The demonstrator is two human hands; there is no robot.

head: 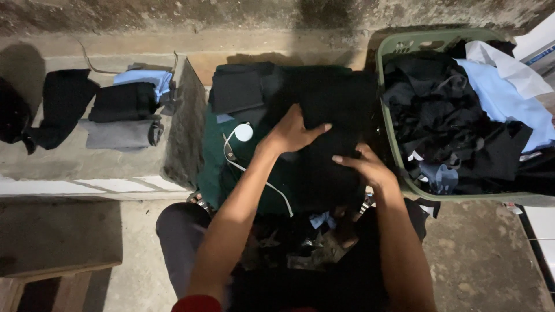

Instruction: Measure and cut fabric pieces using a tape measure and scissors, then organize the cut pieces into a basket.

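Under both flat hands, left hand (292, 134), right hand (365, 167), black garment (332, 115) (fingers pressed together, gripping nothing)

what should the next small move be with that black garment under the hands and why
Probably fold the black garment over once more. Both hands lie flat on it, the left hand pressing the middle and the right hand at its near edge, so it looks smoothed but not yet as compact as the folded pieces on the ledge.
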